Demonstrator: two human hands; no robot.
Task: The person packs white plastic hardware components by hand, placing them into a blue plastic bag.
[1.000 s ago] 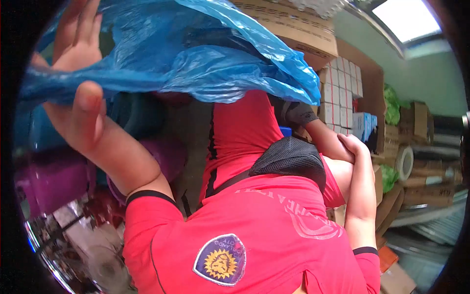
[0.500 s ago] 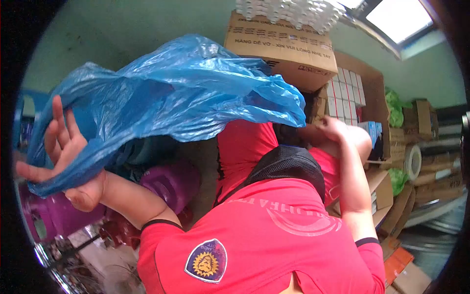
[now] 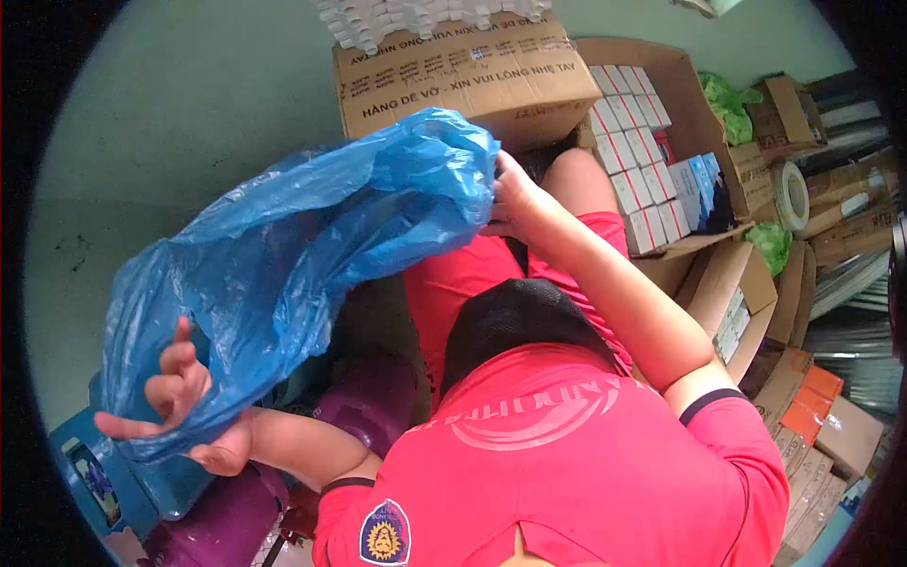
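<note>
A crinkled blue plastic bag (image 3: pixel 274 222) stretches between my two hands, its mouth toward the left. My left hand (image 3: pixel 179 402) is inside that mouth, with its fingers spread and the bag's rim lying across it between thumb and fingers. At the other end, my right hand (image 3: pixel 515 198) closes on the bag's gathered edge, above my knees. Its fingertips are partly hidden by the plastic.
A large cardboard box (image 3: pixel 463 90) stands ahead with white plastic pieces (image 3: pixel 416 17) on top. Right of it, an open carton (image 3: pixel 709 113) holds several small white boxes (image 3: pixel 638 151). Purple containers (image 3: pixel 222 520) and a blue case (image 3: pixel 161 472) sit at the lower left.
My right hand has moved left from beside my knee to the bag's far end. My left hand has come lower and to the right, and the view has shifted.
</note>
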